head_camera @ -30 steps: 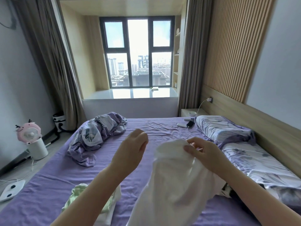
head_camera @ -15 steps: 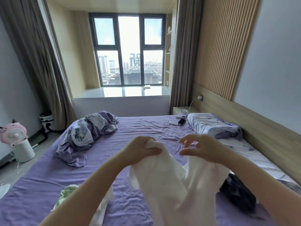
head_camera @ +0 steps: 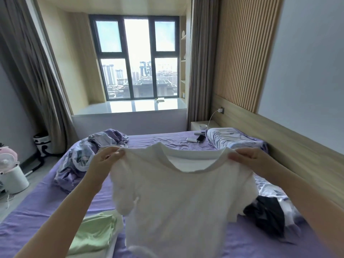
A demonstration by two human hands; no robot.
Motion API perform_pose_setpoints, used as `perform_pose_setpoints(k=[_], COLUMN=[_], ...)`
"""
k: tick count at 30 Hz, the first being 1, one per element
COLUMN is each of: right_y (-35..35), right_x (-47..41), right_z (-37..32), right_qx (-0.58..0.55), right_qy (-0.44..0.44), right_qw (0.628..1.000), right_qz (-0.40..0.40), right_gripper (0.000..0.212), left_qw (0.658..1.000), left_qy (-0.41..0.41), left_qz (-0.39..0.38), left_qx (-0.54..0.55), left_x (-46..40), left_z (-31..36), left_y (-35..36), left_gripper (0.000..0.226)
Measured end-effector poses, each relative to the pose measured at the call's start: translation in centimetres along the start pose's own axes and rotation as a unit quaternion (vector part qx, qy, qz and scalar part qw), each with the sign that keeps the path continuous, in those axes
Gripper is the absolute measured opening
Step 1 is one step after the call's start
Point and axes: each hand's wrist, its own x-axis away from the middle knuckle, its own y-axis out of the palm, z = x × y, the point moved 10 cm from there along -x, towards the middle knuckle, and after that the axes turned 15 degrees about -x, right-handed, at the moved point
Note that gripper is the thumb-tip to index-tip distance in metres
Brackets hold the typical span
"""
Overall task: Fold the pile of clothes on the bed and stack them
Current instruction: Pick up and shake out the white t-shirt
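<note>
Daylight enters from window [head_camera: 138, 58], overexposed at centre panes; glare on sill [head_camera: 130, 107] below it. Room evenly lit, shadows soft. Wide-angle bending toward frame edges; slight overall softness.

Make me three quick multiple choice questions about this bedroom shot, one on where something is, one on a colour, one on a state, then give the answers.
1. Where is the folded green garment? A on the pillow; B on the bed by the person's left arm; C on the windowsill.
2. What colour is the bed sheet? A purple; B red; C yellow.
3. How is the white T-shirt held? A folded flat; B lying crumpled; C spread by the shoulders.

B: it lies below the left arm. A: the sheet is purple. C: left hand and right hand each grip a shoulder.
</note>
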Motion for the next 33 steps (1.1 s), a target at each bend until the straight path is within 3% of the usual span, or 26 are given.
perform_pose_setpoints(k=[4, 7, 9, 13, 15, 17, 20, 21, 23, 25, 28, 31, 33], right_y=[1.6, 2.6, 2.7, 2.3, 2.0, 1.7, 1.4, 1.5, 1.9, 2.2, 2.1, 2.3, 2.7], right_x=[-0.7, -1.7, -2.3, -3.0, -3.1, -3.3, -3.6, -3.6, -3.3, -3.0, -3.2, -3.6, -3.7], right_z=[-0.6, -0.7, -0.6, -0.2, 0.1, 0.4, 0.6, 0.7, 0.7, 0.9, 0.8, 0.9, 0.4], right_qx=[-0.067, -0.041, -0.017, 0.035, 0.061, 0.096, 0.15, 0.144, 0.089, 0.021, 0.042, 0.128, 0.089], right_qy=[-0.002, 0.011, 0.015, 0.014, 0.013, 0.016, 0.013, 0.018, 0.037, 0.053, 0.022, 0.002, -0.013], right_qw=[0.998, 0.999, 1.0, 0.999, 0.998, 0.995, 0.988, 0.989, 0.994, 0.996, 0.998, 0.992, 0.996], right_qz=[-0.014, -0.015, -0.011, 0.003, 0.012, 0.02, 0.014, 0.0, -0.048, -0.073, -0.037, 0.006, 0.003], right_gripper=[0.024, 0.011, 0.012, 0.015, 0.016, 0.013, 0.043, 0.049, 0.043, 0.025, 0.013, 0.012, 0.01], left_qw=[0.998, 0.997, 0.993, 0.926, 0.891, 0.877, 0.914, 0.932, 0.957, 0.969, 0.981, 0.984, 0.984], left_qy=[0.005, 0.033, 0.03, 0.101, 0.141, 0.187, 0.207, 0.185, 0.136, 0.122, 0.102, 0.093, 0.076], left_qz=[0.036, -0.022, -0.099, -0.256, -0.278, -0.265, -0.168, -0.144, -0.109, -0.078, -0.08, -0.08, -0.078], left_qx=[-0.042, -0.063, -0.054, -0.258, -0.331, -0.354, -0.305, -0.277, -0.232, -0.198, -0.145, -0.133, -0.138], left_x=[-0.1, 0.4, 0.8, 1.9, 2.3, 2.3, 1.1, 0.6, -0.1, -0.6, -0.8, -0.7, -0.6], left_z=[0.3, 1.2, 1.4, 1.3, 1.5, 1.9, 2.6, 2.5, 2.4, 2.6, 3.2, 3.6, 3.6], left_y=[-0.3, 2.1, 3.8, 6.6, 7.1, 7.5, 6.5, 6.0, 5.1, 4.1, 3.7, 4.0, 4.0], left_gripper=[0.027, 0.027, 0.013, 0.054, 0.068, 0.066, 0.025, 0.023, 0.054, 0.066, 0.016, 0.018, 0.006])
